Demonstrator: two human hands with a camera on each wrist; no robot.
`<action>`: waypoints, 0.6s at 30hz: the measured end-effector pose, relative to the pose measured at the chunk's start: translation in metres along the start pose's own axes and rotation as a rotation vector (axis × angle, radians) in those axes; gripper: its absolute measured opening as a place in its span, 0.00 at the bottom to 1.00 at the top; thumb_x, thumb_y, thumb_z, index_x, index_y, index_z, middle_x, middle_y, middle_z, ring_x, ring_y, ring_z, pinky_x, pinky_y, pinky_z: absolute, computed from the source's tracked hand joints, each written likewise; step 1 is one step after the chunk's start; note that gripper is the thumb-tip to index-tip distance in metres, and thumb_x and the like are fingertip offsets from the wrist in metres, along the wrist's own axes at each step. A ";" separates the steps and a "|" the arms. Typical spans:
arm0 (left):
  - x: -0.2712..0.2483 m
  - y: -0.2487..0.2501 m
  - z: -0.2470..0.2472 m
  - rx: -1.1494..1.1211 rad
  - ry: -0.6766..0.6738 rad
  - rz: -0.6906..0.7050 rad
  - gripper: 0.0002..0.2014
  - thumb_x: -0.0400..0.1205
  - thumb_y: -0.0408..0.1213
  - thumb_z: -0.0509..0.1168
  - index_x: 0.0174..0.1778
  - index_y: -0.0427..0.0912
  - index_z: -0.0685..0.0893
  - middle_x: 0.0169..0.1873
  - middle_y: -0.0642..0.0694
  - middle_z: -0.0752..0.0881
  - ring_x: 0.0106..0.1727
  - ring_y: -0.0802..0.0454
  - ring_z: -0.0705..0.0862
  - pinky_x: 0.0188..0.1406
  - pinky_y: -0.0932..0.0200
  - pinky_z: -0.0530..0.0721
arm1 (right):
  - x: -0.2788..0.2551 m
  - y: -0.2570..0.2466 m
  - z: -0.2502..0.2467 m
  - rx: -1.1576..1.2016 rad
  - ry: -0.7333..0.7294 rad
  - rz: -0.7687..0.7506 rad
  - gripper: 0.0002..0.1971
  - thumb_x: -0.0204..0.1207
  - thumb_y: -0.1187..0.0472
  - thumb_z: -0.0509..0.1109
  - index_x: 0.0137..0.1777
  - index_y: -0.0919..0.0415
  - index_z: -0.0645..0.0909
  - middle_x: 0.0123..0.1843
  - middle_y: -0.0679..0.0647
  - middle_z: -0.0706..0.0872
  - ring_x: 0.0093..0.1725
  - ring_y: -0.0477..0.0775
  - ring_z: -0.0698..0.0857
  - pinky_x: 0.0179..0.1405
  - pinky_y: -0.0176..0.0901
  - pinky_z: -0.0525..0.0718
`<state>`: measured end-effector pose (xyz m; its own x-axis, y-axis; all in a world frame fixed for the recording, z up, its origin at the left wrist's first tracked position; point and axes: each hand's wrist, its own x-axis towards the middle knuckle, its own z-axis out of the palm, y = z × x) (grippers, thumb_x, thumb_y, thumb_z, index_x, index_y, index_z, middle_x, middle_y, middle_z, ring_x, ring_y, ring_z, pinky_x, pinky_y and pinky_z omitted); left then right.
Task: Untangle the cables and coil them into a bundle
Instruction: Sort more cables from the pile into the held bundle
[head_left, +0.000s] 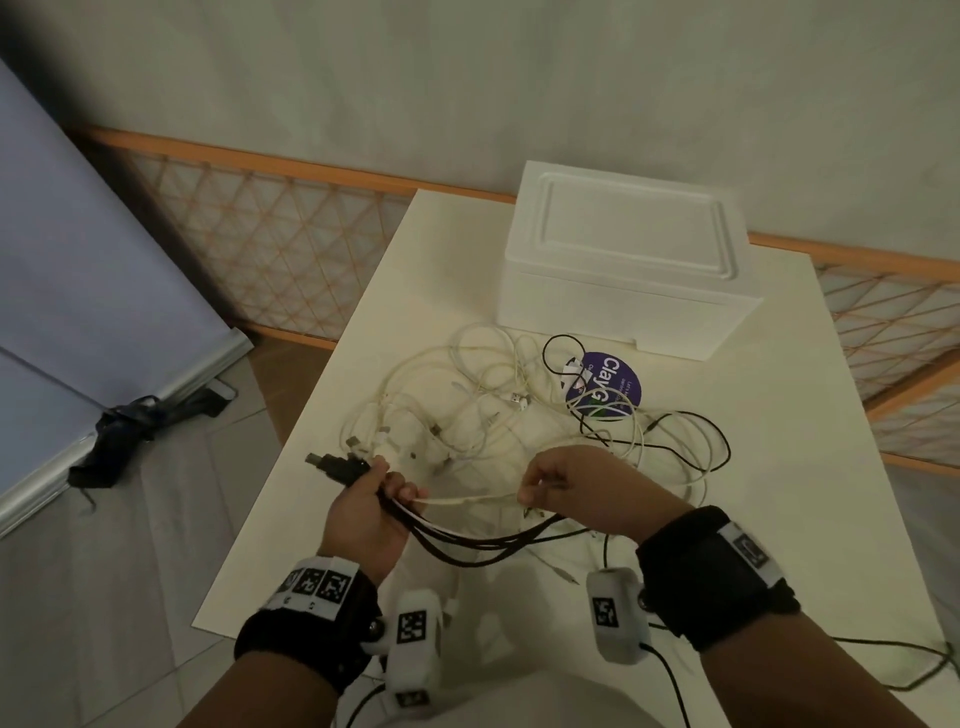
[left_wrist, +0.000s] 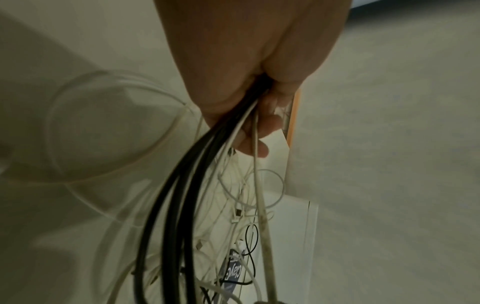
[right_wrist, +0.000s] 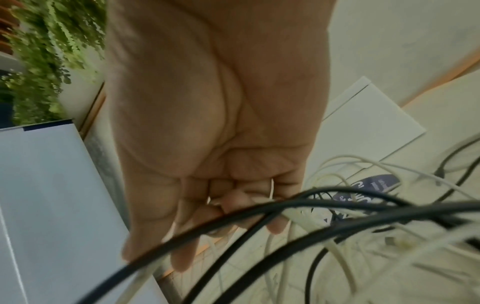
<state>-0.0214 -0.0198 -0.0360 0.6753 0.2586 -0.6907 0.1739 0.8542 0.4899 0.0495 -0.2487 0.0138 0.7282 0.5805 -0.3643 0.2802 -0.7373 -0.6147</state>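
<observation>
A tangle of white cables (head_left: 457, 410) and thin black cables (head_left: 691, 441) lies on the cream table (head_left: 779, 493). My left hand (head_left: 374, 499) grips a bunch of black and white cables (left_wrist: 187, 195), with black USB plugs (head_left: 332, 464) sticking out to the left of the fist. My right hand (head_left: 566, 488) pinches a white cable (head_left: 467, 500) stretched taut between both hands. Black cables (head_left: 483, 545) sag in a loop below the hands. In the right wrist view the curled fingers (right_wrist: 233, 201) hold the white cable (right_wrist: 271, 189), and black cables (right_wrist: 285, 207) cross in front.
A white foam box (head_left: 623, 265) stands at the table's far side. A round purple sticker (head_left: 608, 387) lies in front of it under cables. A wooden lattice fence (head_left: 270, 244) runs behind the table. A blue-grey panel (head_left: 78, 286) leans at the left over the tiled floor.
</observation>
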 end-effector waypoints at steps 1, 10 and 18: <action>0.000 0.003 -0.002 -0.008 0.002 0.009 0.15 0.88 0.38 0.55 0.34 0.44 0.69 0.19 0.51 0.70 0.19 0.55 0.74 0.35 0.56 0.81 | -0.001 0.000 -0.001 -0.013 0.014 -0.013 0.03 0.74 0.48 0.72 0.43 0.44 0.84 0.38 0.40 0.84 0.40 0.35 0.81 0.42 0.33 0.77; -0.016 0.015 0.012 0.107 -0.104 0.022 0.18 0.83 0.36 0.64 0.27 0.45 0.68 0.15 0.53 0.62 0.15 0.58 0.63 0.20 0.64 0.77 | 0.003 0.005 0.000 -0.363 0.283 0.028 0.09 0.78 0.54 0.68 0.51 0.56 0.86 0.50 0.54 0.82 0.54 0.55 0.80 0.53 0.45 0.77; -0.028 -0.001 0.064 0.659 -0.284 0.013 0.08 0.79 0.33 0.70 0.35 0.42 0.79 0.29 0.45 0.85 0.15 0.60 0.63 0.14 0.66 0.62 | 0.009 -0.014 0.002 -0.523 0.364 0.031 0.13 0.81 0.52 0.64 0.57 0.52 0.87 0.51 0.54 0.81 0.54 0.57 0.79 0.50 0.46 0.80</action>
<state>0.0048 -0.0570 0.0169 0.8251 0.0627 -0.5615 0.5007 0.3790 0.7782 0.0512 -0.2322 0.0176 0.8813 0.4689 -0.0587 0.4564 -0.8768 -0.1515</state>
